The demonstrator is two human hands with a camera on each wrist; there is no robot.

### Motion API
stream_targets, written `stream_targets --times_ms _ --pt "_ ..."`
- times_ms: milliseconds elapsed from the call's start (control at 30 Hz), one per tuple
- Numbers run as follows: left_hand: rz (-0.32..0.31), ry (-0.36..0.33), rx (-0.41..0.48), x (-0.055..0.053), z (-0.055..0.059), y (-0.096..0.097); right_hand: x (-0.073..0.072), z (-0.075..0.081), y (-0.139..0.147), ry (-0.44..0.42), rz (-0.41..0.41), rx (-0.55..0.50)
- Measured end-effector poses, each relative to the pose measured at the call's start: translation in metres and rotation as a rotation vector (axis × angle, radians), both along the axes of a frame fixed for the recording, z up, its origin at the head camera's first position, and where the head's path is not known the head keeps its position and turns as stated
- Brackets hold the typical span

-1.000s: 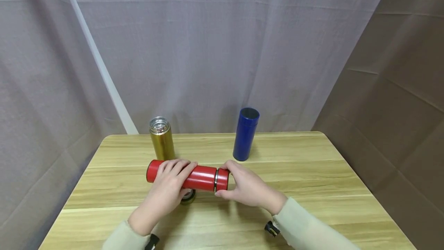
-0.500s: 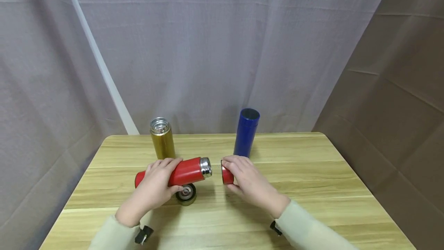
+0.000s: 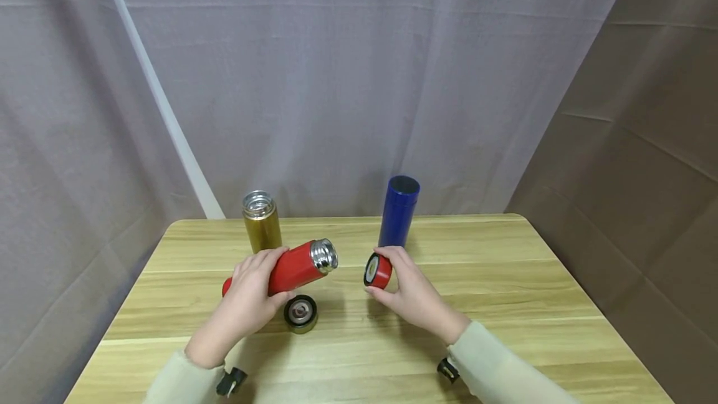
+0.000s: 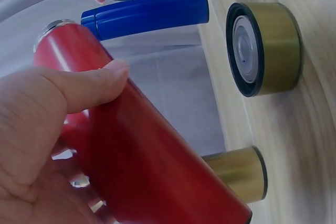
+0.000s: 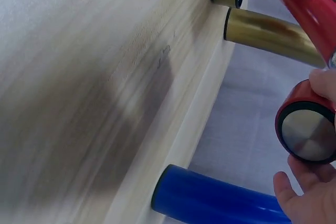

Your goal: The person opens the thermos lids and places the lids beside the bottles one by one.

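My left hand (image 3: 247, 295) grips a red thermos bottle (image 3: 294, 268) round its body, tilted with its bare steel mouth up to the right. In the left wrist view the thumb lies along the red bottle (image 4: 142, 145). Off to the right, my right hand (image 3: 412, 295) pinches the red lid (image 3: 383, 272) between thumb and fingers, its inner side turned toward the bottle. The lid and bottle are apart. In the right wrist view the flat silver top of the lid (image 5: 308, 134) shows.
A gold thermos (image 3: 263, 229) without a lid stands behind my left hand. Its gold lid (image 3: 301, 315) lies inner side up on the wooden table (image 3: 505, 304). A blue thermos (image 3: 398, 211) stands upright behind my right hand. Grey curtain (image 3: 336, 80) hangs beyond the table.
The red lid has come off the bottle and moved right in my right hand, then turned to show its inside. The bottle moved left and its mouth tilted up.
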State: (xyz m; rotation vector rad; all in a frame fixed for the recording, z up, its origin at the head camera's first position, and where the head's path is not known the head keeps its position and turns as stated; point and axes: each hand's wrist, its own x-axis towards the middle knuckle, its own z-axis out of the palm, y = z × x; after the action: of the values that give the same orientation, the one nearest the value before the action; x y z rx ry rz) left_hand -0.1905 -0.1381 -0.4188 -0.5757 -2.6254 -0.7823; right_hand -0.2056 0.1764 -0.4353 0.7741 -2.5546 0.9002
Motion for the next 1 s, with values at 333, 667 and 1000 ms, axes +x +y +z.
stream_targets --times_ms 333,667,1000 --pt "-0.005 0.053 0.190 -0.013 0.004 0.015 -0.002 -0.004 -0.005 -0.226 -0.059 -0.163" --pt "0.017 -0.098 0.459 -0.038 0.005 0.043 -0.004 -0.016 -0.016 -0.335 -0.036 -0.228" --pt "0.025 -0.242 0.566 -0.060 -0.002 0.058 -0.007 -0.030 -0.027 -0.414 -0.015 -0.247"
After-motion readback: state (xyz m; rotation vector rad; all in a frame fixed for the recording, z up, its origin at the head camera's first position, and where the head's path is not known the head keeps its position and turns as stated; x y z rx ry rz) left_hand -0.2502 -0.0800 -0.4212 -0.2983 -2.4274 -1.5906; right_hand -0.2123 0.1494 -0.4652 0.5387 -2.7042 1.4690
